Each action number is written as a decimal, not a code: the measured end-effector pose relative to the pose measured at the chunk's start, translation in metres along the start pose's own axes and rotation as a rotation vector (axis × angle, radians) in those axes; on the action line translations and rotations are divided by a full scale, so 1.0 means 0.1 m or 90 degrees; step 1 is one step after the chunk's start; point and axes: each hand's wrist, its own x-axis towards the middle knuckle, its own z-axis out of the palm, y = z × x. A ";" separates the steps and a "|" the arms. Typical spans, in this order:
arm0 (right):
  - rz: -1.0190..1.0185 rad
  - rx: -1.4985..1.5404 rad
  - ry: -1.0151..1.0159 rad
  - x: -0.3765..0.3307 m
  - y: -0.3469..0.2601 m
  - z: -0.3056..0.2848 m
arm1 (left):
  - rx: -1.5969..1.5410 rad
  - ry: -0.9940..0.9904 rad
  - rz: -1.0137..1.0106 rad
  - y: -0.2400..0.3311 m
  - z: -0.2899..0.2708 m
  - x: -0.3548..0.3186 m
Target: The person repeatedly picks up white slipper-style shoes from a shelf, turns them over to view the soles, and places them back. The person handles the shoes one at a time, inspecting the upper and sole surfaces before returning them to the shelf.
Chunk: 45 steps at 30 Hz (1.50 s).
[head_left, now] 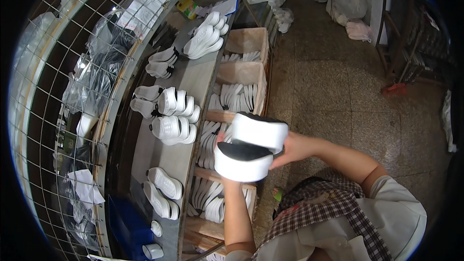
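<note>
Two thick white shoe soles [244,163], with black showing along their upper sides, are held up in front of me, one just beyond the other. My right hand [296,147] is closed around their right ends. From the left, my left hand [220,137] grips them; most of it is hidden behind the white pieces, with only some fingers showing. Beside my hands runs a long bench [162,157], where more white soles [178,101] stand nested in groups. A separate pair of soles [163,183] lies nearer to me on the bench.
Under the bench edge, several lined crates [264,75] hold rows of white soles. A wire mesh [72,92] rises on the left. Near me are a blue bin [128,224] and a white cup [153,251]. Stuffed bags [345,0] lie at the back; a dark rack [415,53] stands right.
</note>
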 end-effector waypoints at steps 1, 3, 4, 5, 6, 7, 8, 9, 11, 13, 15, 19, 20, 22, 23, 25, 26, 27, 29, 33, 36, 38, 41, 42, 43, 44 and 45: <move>-0.058 -0.054 0.034 0.05 0.02 -0.02 | -0.139 0.051 0.019 -0.01 0.08 -0.03; -0.152 -0.158 0.058 0.14 0.04 -0.06 | -0.400 0.088 -0.323 0.08 0.13 -0.11; -0.185 -0.209 0.048 0.17 0.04 -0.09 | -0.411 0.030 -0.309 0.09 0.17 -0.16; -0.207 -0.197 0.026 0.22 0.04 -0.12 | -0.423 -0.029 -0.300 0.11 0.20 -0.22; -0.171 -0.189 0.001 0.22 0.02 -0.13 | -0.434 -0.090 -0.289 0.12 0.23 -0.26; -0.128 -0.151 -0.024 0.21 0.00 -0.16 | -0.340 -0.037 -0.283 0.14 0.25 -0.30; -0.104 -0.110 -0.043 0.19 -0.02 -0.17 | -0.297 -0.116 -0.226 0.15 0.26 -0.29; -0.065 -0.088 -0.053 0.19 -0.04 -0.16 | -0.284 -0.085 -0.244 0.16 0.27 -0.30; -0.033 -0.039 -0.055 0.17 -0.07 -0.13 | -0.257 -0.064 -0.235 0.17 0.28 -0.27; -0.002 0.009 -0.051 0.16 -0.10 -0.09 | -0.200 -0.006 -0.234 0.17 0.27 -0.24; 0.012 0.047 -0.047 0.15 -0.12 -0.05 | -0.212 -0.015 -0.209 0.17 0.24 -0.22; 0.025 0.099 -0.043 0.12 -0.13 -0.01 | -0.189 -0.012 -0.199 0.13 0.17 -0.22; 0.041 0.116 -0.047 0.12 -0.13 0.00 | -0.175 -0.018 -0.199 0.12 0.16 -0.21; 0.044 0.117 -0.042 0.10 -0.11 0.01 | -0.181 -0.014 -0.194 0.10 0.13 -0.21; 0.046 0.119 -0.041 0.09 -0.10 0.01 | -0.200 -0.005 -0.188 0.10 0.13 -0.21; 0.071 0.163 -0.033 0.08 -0.07 0.03 | -0.190 0.012 -0.172 0.09 0.12 -0.20; 0.090 0.197 -0.033 0.06 -0.05 0.04 | -0.169 0.009 -0.161 0.09 0.12 -0.20; 0.082 0.195 -0.023 0.05 -0.04 0.06 | -0.148 0.005 -0.151 0.08 0.10 -0.20; 0.095 0.223 -0.011 0.01 0.00 0.09 | -0.131 -0.006 -0.131 0.06 0.09 -0.20; 0.028 0.213 0.004 -0.04 0.04 0.16 | -0.136 -0.019 -0.093 -0.01 0.03 -0.19; 0.037 0.129 0.014 -0.08 0.03 0.20 | -0.133 -0.013 -0.088 -0.06 -0.02 -0.18; 0.050 0.135 0.024 -0.10 0.01 0.22 | -0.129 -0.012 -0.086 -0.08 -0.05 -0.19; 0.050 0.138 0.030 -0.13 0.01 0.24 | -0.114 -0.016 -0.072 -0.09 -0.08 -0.20; 0.050 0.135 0.035 -0.14 0.01 0.25 | -0.106 -0.016 -0.063 -0.10 -0.08 -0.20; 0.050 0.131 0.039 -0.15 0.01 0.26 | -0.101 -0.018 -0.059 -0.11 -0.09 -0.20; 0.047 0.131 0.044 -0.16 0.01 0.28 | -0.096 -0.020 -0.054 -0.12 -0.11 -0.20; 0.044 0.131 0.048 -0.17 0.02 0.29 | -0.093 -0.025 -0.053 -0.14 -0.12 -0.21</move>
